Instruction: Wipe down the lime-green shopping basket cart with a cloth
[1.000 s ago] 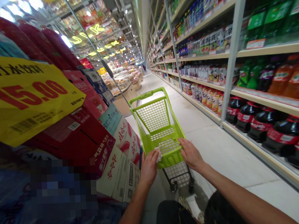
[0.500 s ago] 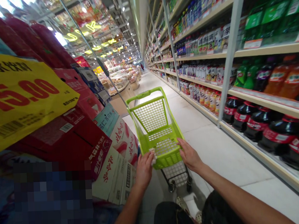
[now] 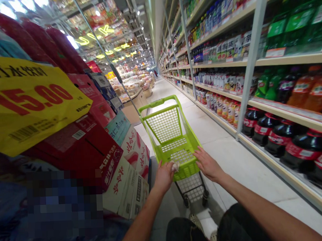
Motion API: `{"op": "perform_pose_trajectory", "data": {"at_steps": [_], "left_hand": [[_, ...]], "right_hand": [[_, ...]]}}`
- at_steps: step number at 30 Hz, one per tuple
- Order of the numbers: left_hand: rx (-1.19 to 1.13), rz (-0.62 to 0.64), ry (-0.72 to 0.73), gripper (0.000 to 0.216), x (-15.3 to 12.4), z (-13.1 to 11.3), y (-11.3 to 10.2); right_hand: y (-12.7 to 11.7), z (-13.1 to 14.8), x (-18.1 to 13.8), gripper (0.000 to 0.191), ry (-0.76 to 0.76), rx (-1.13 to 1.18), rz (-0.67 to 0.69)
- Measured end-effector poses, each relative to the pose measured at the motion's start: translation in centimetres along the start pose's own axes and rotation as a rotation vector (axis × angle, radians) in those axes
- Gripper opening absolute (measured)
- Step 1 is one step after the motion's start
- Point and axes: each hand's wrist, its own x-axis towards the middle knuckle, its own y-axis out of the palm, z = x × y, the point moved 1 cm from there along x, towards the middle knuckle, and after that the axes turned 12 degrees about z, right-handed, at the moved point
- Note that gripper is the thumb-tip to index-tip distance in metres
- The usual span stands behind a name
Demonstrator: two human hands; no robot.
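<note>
A lime-green shopping cart [image 3: 188, 172] stands right in front of me, its plastic mesh basket bare inside. My left hand [image 3: 165, 175] is closed on a crumpled white tissue or cloth [image 3: 175, 166] and presses it to the near rim at the left corner. At the right corner, my right hand [image 3: 209, 164] lies against the rim with its fingers stretched out and apart, not wrapped round it. The cart's handle [image 3: 160, 101] is on the far side.
Shelves of bottled drinks [image 3: 284, 138] line the right side. Stacked drink cartons [image 3: 123, 182] rise close on the left, under a yellow price sign [image 3: 42, 100]. The pale tiled floor [image 3: 217, 132] runs far ahead, past food displays [image 3: 135, 89].
The view has shifted slightly, so cart, hands and cartons sit a little further right. My left hand has slid the tissue rightward along the rim. The right hand's fingers still rest on the corner.
</note>
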Motion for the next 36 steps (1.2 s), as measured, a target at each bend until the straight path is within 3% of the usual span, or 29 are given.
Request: {"op": "perform_pose_trajectory", "data": {"at_steps": [4, 7, 9, 11, 15, 18, 20, 22, 26, 28, 30, 33, 36], "left_hand": [[-0.009, 0.014, 0.031, 0.024, 1.6, -4.8, 0.9], [0.002, -0.050, 0.134, 0.026, 3.1, -9.0, 1.9], [0.030, -0.113, 0.257, 0.030, 3.7, -11.0, 2.5], [0.064, -0.180, 0.379, 0.032, 3.8, -11.8, 2.7], [0.113, -0.272, 0.457, 0.034, 4.0, -9.4, 1.6], [0.129, -0.294, 0.326, 0.036, 4.6, -5.8, -0.2], [0.138, -0.320, 0.204, 0.038, 4.9, -4.1, -1.1], [0.148, -0.345, 0.143, 0.040, 5.1, -3.9, -1.2], [0.180, -0.368, 0.222, 0.038, 5.3, -6.3, 0.0], [0.216, -0.364, 0.261, 0.038, 4.9, -6.1, -0.3], [0.253, -0.384, 0.217, 0.040, 4.0, -4.0, -1.5], [0.285, -0.482, 0.030, 0.041, 2.2, 0.3, -4.0], [0.292, -0.517, 0.009, 0.039, 1.5, 1.3, -4.6]], "right_hand": [[-2.1, -3.5, -0.3, 0.039, 0.107, -0.069, 0.136], [-5.0, -6.5, -0.4, 0.038, 0.231, -0.131, 0.244], [-6.5, -7.1, -0.6, 0.036, 0.339, -0.181, 0.228], [-7.2, -6.0, -1.0, 0.036, 0.408, -0.200, 0.125], [-6.1, -0.6, -3.0, 0.037, 0.310, -0.087, 0.008], [-5.3, 1.6, -4.7, 0.034, 0.262, -0.058, 0.043], [-5.3, 1.6, -5.3, 0.033, 0.296, -0.088, 0.041], [-5.6, 1.3, -5.0, 0.031, 0.366, -0.135, 0.033], [-5.8, 2.1, -2.3, 0.030, 0.411, -0.166, 0.057], [-5.7, 2.5, -1.2, 0.028, 0.397, -0.162, 0.062], [-5.7, 2.2, -1.0, 0.027, 0.377, -0.175, 0.047], [-5.9, 1.2, -1.6, 0.027, 0.328, -0.215, 0.011], [-5.9, 1.2, -1.5, 0.026, 0.399, -0.243, -0.034]]}}
